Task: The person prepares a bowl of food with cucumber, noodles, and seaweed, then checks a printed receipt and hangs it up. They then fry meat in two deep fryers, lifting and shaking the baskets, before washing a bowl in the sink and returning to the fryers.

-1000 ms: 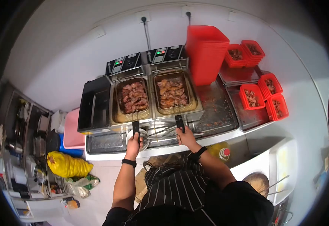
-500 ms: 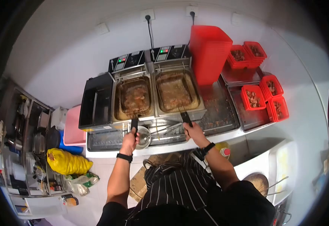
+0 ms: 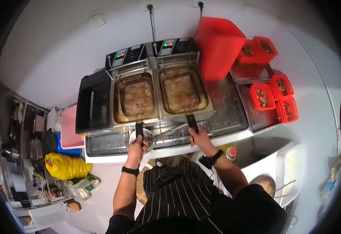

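My left hand (image 3: 137, 150) is closed round the black handle of the left fryer basket (image 3: 138, 97), which sits down in bubbling oil. Gripped in my right hand (image 3: 201, 139) is the black handle of the right fryer basket (image 3: 180, 93), also low in its oil. Pieces of food show through the foam in both, too blurred to name. The baskets hang in a two-tank electric fryer (image 3: 160, 117) with lit displays at its back. Just beside my left hand stands a round metal bowl (image 3: 150, 140), partly hidden by the hand.
Right of the fryer rises a stack of red containers (image 3: 221, 48). Smaller red baskets (image 3: 262, 97) hold brown food pieces on metal trays. A sink (image 3: 268, 152) lies at lower right. Yellow sack (image 3: 67, 165) and pink bin (image 3: 72, 124) stand at left, near metal shelves (image 3: 28, 136).
Both hands keep their hold on the basket handles. Food in the left basket has sunk lower, with more foam over it. The view has shifted slightly.
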